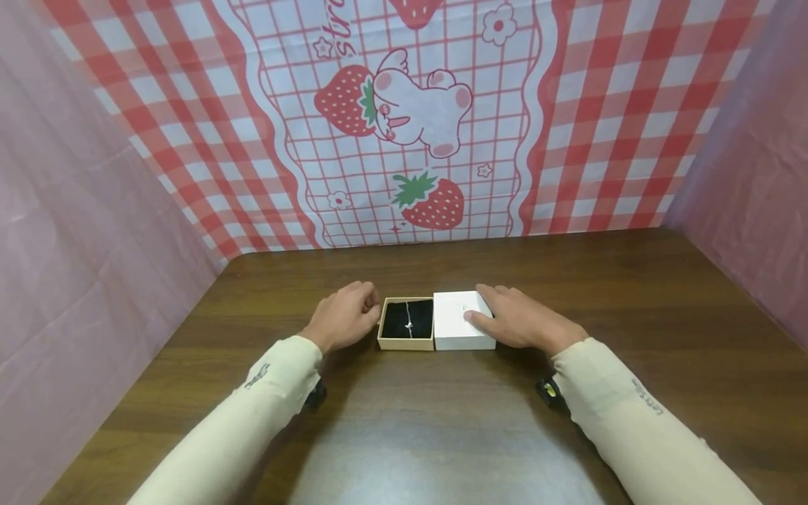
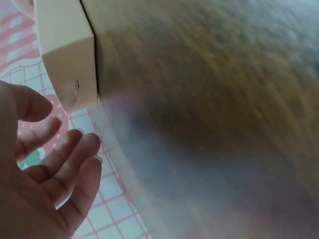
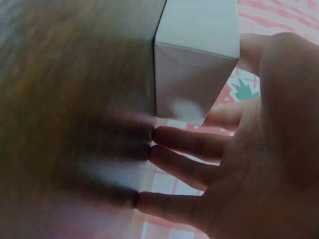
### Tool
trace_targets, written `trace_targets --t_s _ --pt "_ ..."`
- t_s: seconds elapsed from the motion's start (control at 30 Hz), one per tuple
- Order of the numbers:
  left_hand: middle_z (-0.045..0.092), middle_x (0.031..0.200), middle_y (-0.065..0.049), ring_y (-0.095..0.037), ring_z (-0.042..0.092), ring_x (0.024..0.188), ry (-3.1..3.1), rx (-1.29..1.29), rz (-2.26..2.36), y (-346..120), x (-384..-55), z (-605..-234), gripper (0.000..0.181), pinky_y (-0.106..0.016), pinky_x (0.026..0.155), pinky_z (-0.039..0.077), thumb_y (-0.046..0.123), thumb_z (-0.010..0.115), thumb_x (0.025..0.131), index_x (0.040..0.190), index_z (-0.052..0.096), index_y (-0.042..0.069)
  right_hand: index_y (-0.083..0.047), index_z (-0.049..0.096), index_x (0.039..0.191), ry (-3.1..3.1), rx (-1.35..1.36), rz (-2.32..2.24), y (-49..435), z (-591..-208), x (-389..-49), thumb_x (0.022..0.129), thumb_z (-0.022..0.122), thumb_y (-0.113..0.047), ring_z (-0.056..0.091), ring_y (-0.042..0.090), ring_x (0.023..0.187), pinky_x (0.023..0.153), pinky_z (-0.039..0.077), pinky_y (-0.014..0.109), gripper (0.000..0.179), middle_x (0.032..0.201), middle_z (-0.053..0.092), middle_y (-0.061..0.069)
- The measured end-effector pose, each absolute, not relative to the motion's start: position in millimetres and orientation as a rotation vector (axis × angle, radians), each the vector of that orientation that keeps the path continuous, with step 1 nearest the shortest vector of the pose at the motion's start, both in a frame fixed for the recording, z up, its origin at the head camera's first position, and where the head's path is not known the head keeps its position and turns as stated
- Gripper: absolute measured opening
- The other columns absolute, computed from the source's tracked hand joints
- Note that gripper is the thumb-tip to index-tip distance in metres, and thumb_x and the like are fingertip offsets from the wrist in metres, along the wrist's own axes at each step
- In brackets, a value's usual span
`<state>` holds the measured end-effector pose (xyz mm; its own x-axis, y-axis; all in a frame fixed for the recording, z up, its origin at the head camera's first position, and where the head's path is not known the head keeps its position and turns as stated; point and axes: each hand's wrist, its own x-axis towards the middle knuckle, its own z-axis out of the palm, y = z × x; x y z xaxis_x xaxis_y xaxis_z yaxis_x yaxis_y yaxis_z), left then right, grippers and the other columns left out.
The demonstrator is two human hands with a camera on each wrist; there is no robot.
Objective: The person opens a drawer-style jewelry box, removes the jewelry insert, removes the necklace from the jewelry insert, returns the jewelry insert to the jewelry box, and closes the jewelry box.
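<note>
A cream cardboard drawer (image 1: 406, 344) lies on the table with a black cushion (image 1: 394, 319) inside. Across the cushion runs a thin silver bracelet (image 1: 409, 325) with a small charm. The white box sleeve (image 1: 454, 315) meets the drawer's right side. My left hand (image 1: 344, 315) is beside the drawer's left end, fingers loosely bent and holding nothing. In the left wrist view a small ribbon pull (image 2: 75, 93) shows on that end. With thumb on top and index finger at the far side, my right hand (image 1: 520, 317) holds the sleeve; its other fingers (image 3: 187, 142) are straight and reach the tabletop.
The brown wooden table (image 1: 404, 421) extends around the box. Behind it hangs a red-and-white checked cloth (image 1: 606, 140) with strawberry prints. Pink fabric (image 1: 82, 210) closes off the left side, and more pink fabric (image 1: 757, 175) the right.
</note>
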<state>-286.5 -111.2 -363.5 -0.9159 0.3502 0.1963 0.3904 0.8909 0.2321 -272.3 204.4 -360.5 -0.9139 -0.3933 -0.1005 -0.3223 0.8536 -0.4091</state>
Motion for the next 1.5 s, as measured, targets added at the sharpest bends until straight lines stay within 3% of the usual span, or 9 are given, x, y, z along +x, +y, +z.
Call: trace_targets --t_s 0.3,0.53,0.97,1.23,1.5 --pt "0.060 0.098 0.006 -0.014 0.062 0.088 -2.876 -0.640 -0.448 -104.2 -286.4 -365.1 0.018 -0.041 0.075 0.052 0.028 0.061 0.091 0.104 0.073 0.021 -0.002 0.028 0.156 2.847 -0.575 -0.591 205.6 -362.1 -274.1 0.099 0.052 -0.056 0.037 0.042 0.139 0.109 0.031 0.062 0.082 0.153 0.038 0.025" --pt "0.058 0.106 0.003 -0.016 0.060 0.091 -2.944 -0.653 -0.393 -97.3 -287.3 -365.1 0.027 -0.044 0.078 0.052 0.039 0.062 0.094 0.110 0.073 0.021 -0.002 0.029 0.155 2.851 -0.586 -0.584 206.2 -360.7 -274.0 0.100 0.051 -0.054 0.039 0.042 0.138 0.109 0.032 0.061 0.079 0.152 0.039 0.025" --pt "0.057 0.130 -0.006 -0.023 0.057 0.115 -3.060 -0.620 -0.317 -87.0 -286.4 -363.0 0.068 -0.047 0.092 0.050 0.071 0.058 0.087 0.123 0.070 0.015 -0.003 0.027 0.156 2.836 -0.548 -0.569 205.7 -359.2 -274.7 0.099 0.051 -0.055 0.035 0.042 0.141 0.110 0.030 0.062 0.080 0.155 0.036 0.024" --pt "0.058 0.132 -0.007 -0.024 0.053 0.118 -3.045 -0.621 -0.176 -80.9 -285.8 -363.6 0.081 -0.046 0.095 0.049 0.081 0.060 0.078 0.122 0.072 0.015 -0.002 0.028 0.156 2.845 -0.555 -0.569 205.9 -359.9 -273.3 0.100 0.049 -0.055 0.036 0.043 0.140 0.110 0.030 0.062 0.079 0.153 0.037 0.026" --pt "0.062 0.125 -0.006 -0.023 0.055 0.111 -3.001 -0.648 -0.017 -74.9 -286.3 -360.8 0.077 -0.042 0.088 0.052 0.079 0.066 0.075 0.115 0.075 0.014 -0.002 0.028 0.156 2.854 -0.561 -0.574 205.9 -359.6 -272.3 0.101 0.048 -0.054 0.035 0.044 0.140 0.110 0.029 0.062 0.079 0.153 0.037 0.026"
